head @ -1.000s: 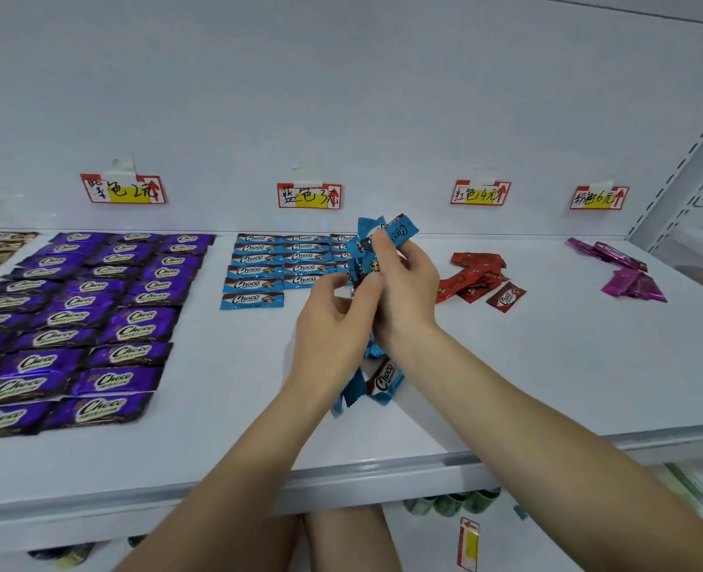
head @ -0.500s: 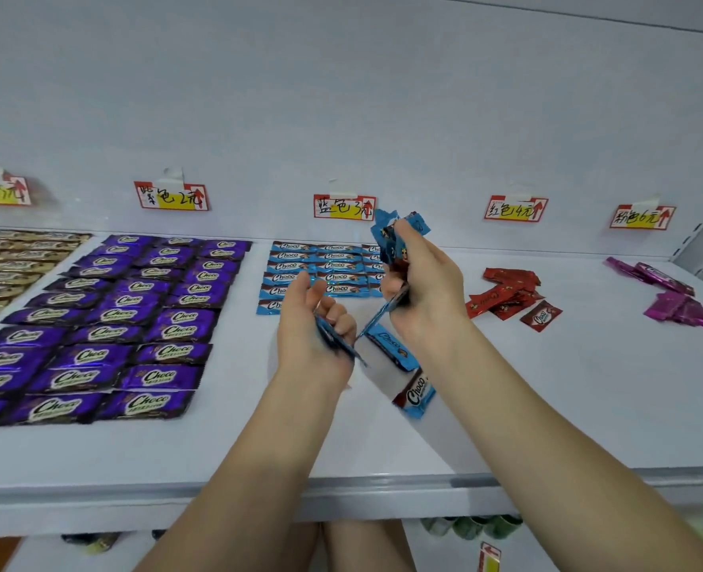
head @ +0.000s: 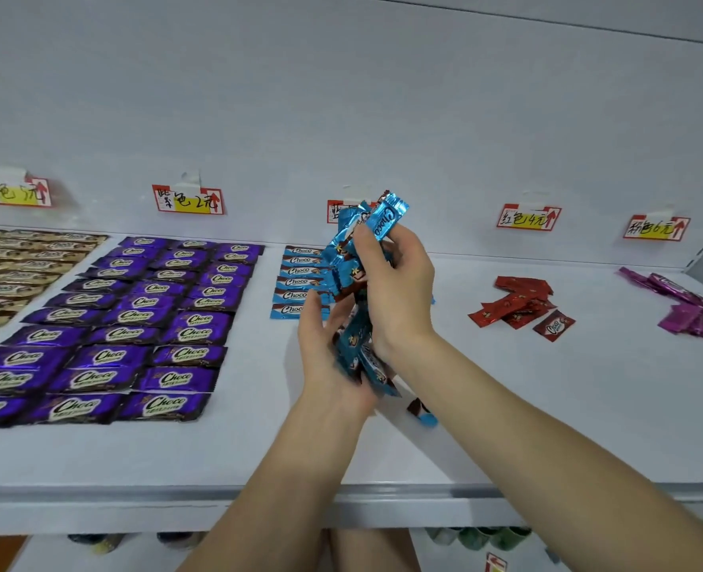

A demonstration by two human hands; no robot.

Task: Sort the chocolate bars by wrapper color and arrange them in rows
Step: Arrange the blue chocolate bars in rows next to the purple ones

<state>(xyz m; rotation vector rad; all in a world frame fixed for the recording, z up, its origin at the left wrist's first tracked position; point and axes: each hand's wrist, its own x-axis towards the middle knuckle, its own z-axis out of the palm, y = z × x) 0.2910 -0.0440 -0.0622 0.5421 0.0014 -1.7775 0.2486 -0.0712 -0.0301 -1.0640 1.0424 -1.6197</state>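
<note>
Fingers [head: 407,241] of my right hand [head: 399,295] and left hand [head: 325,353] curled round blue bars [head: 386,218], above shelf [head: 547,406], near blue rows [head: 296,282].

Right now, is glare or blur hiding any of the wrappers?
Head view: foil glare on the blue bars in the right hand, logo readable; the left hand and lower bars are motion-blurred; purple rows sharp, gold rows far left soft.

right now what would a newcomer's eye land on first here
The left hand and right hand hold a bunch of blue bars in the centre. Left of them purple bars lie in a big neat grid, while red bars and pink bars sit in loose piles to the right.
</note>
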